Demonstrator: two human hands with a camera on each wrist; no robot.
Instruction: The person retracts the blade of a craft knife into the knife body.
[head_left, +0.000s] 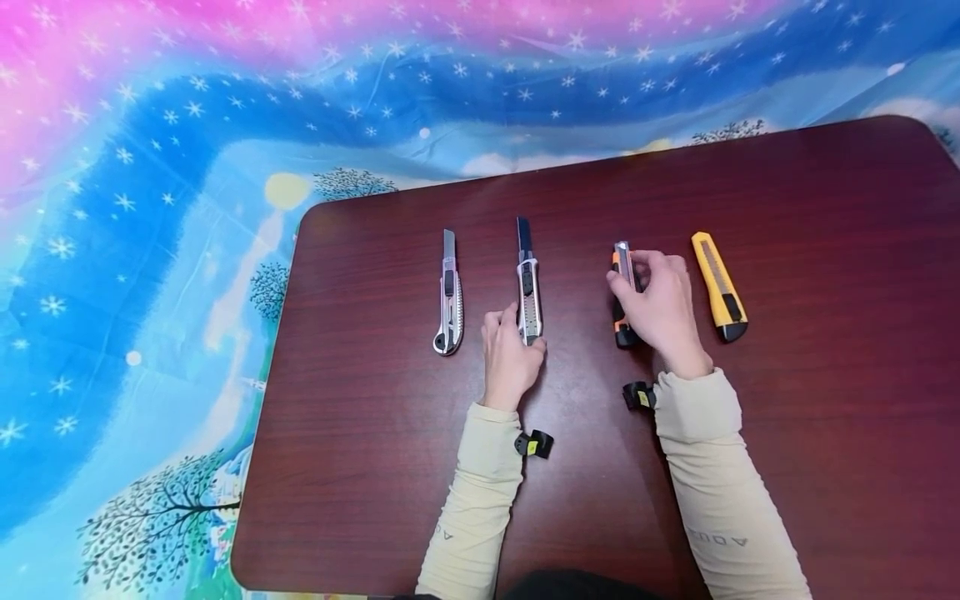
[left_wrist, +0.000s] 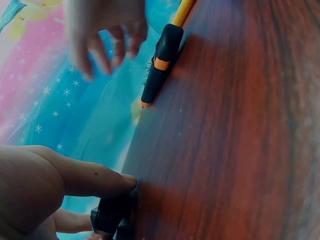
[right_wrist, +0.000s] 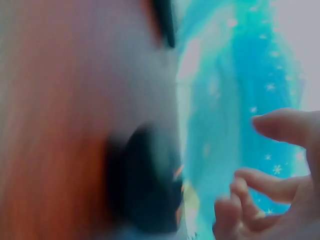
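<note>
Several box cutters lie in a row on the dark red-brown table (head_left: 375,467). My left hand (head_left: 510,362) holds the lower end of a silver box cutter with a dark blade (head_left: 528,287); in the left wrist view the thumb (left_wrist: 107,180) lies against its black end. Over the black-and-orange box cutter (head_left: 622,335) hovers my right hand (head_left: 660,304), partly covering it in the head view. The right wrist view shows that hand's fingers (right_wrist: 280,189) and thumb spread apart, with nothing between them.
Left of the left hand lies another silver box cutter (head_left: 450,308), its blade extended. A yellow box cutter (head_left: 717,287) lies right of the right hand. Beyond the table's far edge hangs a blue and pink patterned cloth (head_left: 360,92). Each wrist wears a small black camera.
</note>
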